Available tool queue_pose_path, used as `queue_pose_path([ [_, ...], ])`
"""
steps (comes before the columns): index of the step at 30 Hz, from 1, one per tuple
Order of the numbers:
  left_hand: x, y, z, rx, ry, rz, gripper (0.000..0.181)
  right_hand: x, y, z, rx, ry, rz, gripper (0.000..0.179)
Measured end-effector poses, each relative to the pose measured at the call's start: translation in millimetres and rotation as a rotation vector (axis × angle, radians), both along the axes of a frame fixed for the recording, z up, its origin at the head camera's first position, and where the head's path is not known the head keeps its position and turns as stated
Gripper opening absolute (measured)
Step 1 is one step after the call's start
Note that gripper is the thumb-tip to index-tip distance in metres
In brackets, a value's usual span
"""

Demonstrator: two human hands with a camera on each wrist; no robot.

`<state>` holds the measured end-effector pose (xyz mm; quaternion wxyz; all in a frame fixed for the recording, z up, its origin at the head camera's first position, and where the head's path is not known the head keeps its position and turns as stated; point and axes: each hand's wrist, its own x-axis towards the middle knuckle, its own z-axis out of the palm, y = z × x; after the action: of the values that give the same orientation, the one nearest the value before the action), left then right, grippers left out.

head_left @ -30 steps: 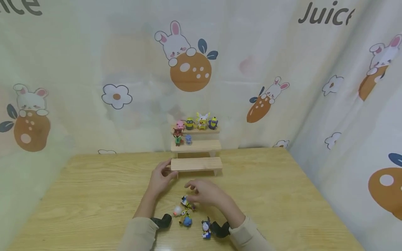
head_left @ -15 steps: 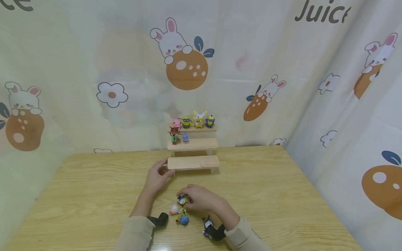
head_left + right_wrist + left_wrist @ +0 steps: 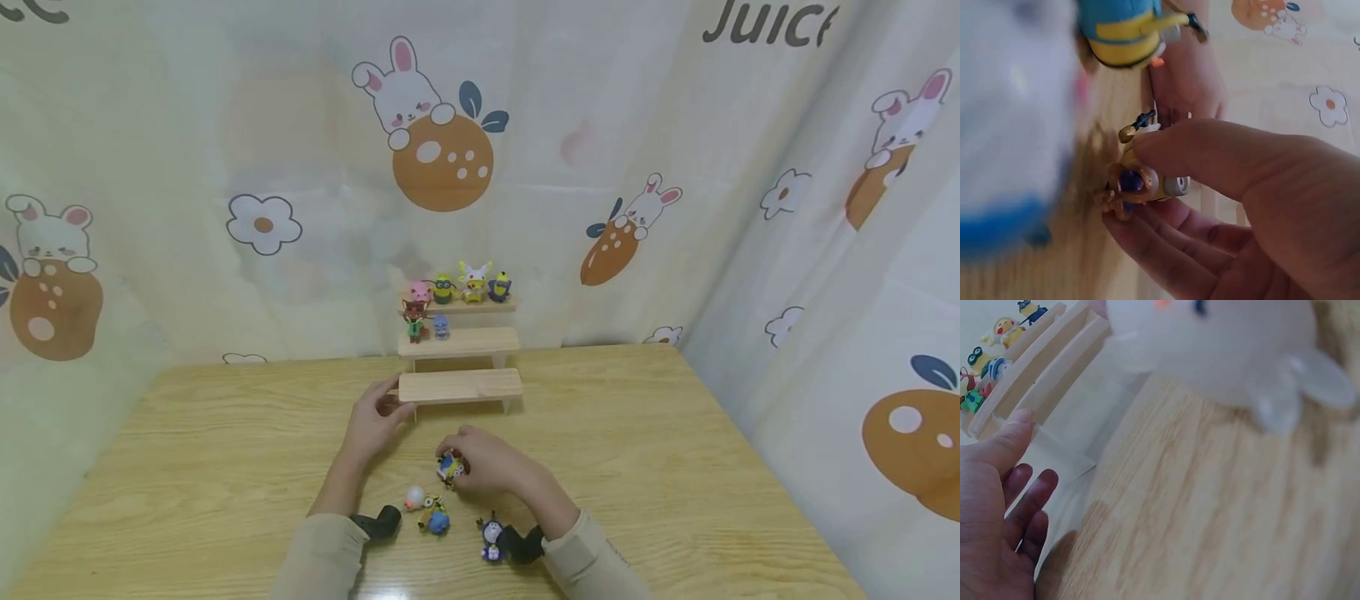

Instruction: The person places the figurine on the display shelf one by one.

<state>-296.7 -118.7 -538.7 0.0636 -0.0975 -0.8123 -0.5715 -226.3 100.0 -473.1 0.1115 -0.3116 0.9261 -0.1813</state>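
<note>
A three-step wooden display stand stands at the back of the table. My left hand holds the left end of its lowest step, thumb in front; in the left wrist view the other fingers curl loosely below. My right hand pinches a small yellow minion figurine in front of the stand. The right wrist view shows its round goggle and gold and purple parts between thumb and fingers. Left of that hand lie a whitish rabbit-eared figurine and a yellow-and-blue minion figurine.
Several figurines line the top step. A fox figurine and a small bluish figurine stand on the middle step's left. A dark-blue and white figurine is beside the right wrist camera. A printed curtain hangs behind the table.
One second ago the right fingers were spread over the minion figurine; they have since pinched it and shifted it slightly right. The left hand stays at the stand. The head view has tilted slightly.
</note>
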Motion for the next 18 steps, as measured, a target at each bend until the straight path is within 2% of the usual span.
queue_pose_path([
  [8,-1.3,-0.5,-0.2,0.007,-0.008,-0.019,0.067,-10.0,17,5.9,-0.160,-0.020,-0.097,0.040],
  [14,-1.7,-1.0,-1.1,0.020,-0.017,-0.028,0.067,-16.8,31,9.8,-0.236,-0.008,-0.093,0.042],
  [18,1.1,0.7,3.4,0.008,-0.025,-0.014,0.066,-21.4,36,9.8,-0.274,0.002,-0.114,0.038],
])
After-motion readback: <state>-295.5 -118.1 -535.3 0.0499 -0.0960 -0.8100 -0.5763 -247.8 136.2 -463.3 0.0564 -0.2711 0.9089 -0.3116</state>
